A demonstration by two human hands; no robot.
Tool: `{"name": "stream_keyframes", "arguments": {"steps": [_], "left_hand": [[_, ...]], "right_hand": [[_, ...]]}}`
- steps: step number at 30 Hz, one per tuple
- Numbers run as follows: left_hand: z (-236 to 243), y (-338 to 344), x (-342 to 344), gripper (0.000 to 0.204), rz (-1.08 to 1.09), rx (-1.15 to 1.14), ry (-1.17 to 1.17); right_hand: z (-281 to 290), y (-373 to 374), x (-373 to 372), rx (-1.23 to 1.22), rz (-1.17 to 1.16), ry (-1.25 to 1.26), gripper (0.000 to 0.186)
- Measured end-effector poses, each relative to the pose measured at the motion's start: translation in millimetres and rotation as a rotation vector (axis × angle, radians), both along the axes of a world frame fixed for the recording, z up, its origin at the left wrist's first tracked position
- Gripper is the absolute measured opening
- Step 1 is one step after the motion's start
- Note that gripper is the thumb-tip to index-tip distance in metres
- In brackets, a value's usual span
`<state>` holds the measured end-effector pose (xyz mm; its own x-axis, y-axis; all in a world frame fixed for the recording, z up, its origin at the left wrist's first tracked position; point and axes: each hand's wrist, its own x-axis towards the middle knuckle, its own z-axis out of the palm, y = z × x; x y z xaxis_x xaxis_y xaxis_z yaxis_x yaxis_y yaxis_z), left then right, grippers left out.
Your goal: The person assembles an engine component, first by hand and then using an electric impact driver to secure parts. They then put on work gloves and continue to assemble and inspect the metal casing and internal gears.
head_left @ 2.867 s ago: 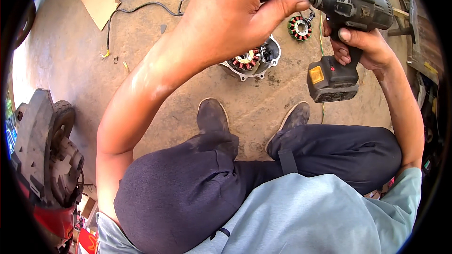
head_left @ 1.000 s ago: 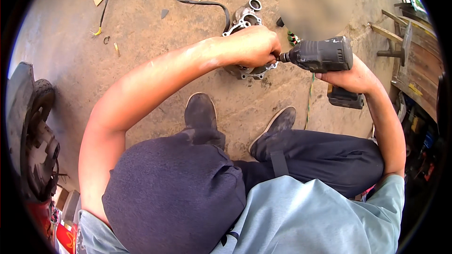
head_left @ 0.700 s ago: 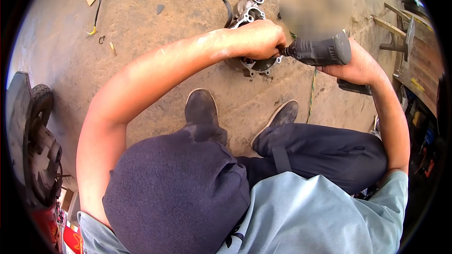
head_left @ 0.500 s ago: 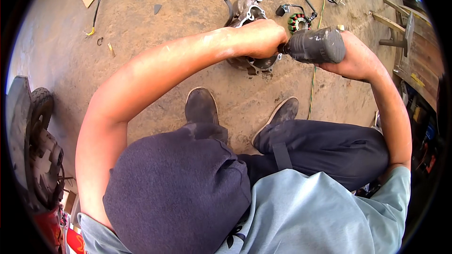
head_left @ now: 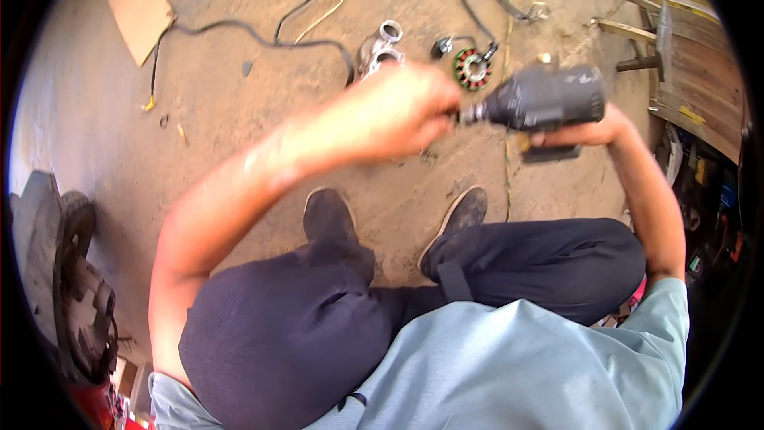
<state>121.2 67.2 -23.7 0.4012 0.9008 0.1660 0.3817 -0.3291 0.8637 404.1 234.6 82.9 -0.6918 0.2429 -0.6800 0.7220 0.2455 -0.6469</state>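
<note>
Head view: half a second ago my drill (head_left: 549, 98) pointed down over the metal casing (head_left: 372, 49) on the floor (head_left: 223, 103); now it lies nearly level, its battery (head_left: 551, 154) showing below, and it looks lifted. I judge its tip has come off the casing, so the work there seems to be broken off for the moment. My right grip (head_left: 585, 131) is wrapped firmly around the drill's handle. My left grip (head_left: 406, 111) is blurred, fingers curled in just beside the drill's nose; I can't tell whether they pinch anything or touch it.

The casing is the one container near me. Only its far end, with round openings, shows past my left grip, so I can't see what sits inside. The coil ring (head_left: 461, 72) lies outside it, apart on the floor, while a black cable (head_left: 231, 21) runs from beside the casing toward the cardboard (head_left: 137, 8).
</note>
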Motion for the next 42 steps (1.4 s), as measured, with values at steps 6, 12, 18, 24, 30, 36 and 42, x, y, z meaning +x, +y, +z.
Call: {"name": "stream_keyframes", "arguments": {"steps": [6, 12, 18, 24, 30, 36, 42], "left_hand": [[-26.3, -80.9, 68.5, 0.022, -0.132, -0.650, -0.108], [-115.1, -134.9, 134.0, 0.026, -0.072, -1.105, -0.340], [-140.5, -120.0, 135.6, 0.052, -0.077, -1.357, -0.561], [-121.9, -137.2, 101.6, 0.055, -0.126, -1.275, -0.438], [-30.7, -79.1, -23.1, 0.025, -0.335, -0.992, -0.321], [-7.2, -11.9, -129.9, 0.022, 0.368, -0.721, -0.364], [-84.6, -0.2, -162.5, 0.017, 0.956, -0.243, 0.114]], "right_hand": [[-80.0, -50.3, 35.1, -0.665, 0.012, -0.385, 0.040], [-140.9, -66.3, 57.1, -0.614, -0.082, -0.423, 0.050], [-208.0, -38.8, 89.4, -0.657, -0.278, -0.426, 0.052], [-220.9, -30.6, 93.2, -0.493, -0.051, -0.358, 0.063], [-204.1, -29.8, 99.5, -0.047, 0.425, -0.241, 0.082], [-159.1, 46.8, 88.7, -0.107, 0.314, -0.310, 0.064], [-113.7, 98.4, 23.1, 0.090, 0.306, -0.240, 0.054]]}}
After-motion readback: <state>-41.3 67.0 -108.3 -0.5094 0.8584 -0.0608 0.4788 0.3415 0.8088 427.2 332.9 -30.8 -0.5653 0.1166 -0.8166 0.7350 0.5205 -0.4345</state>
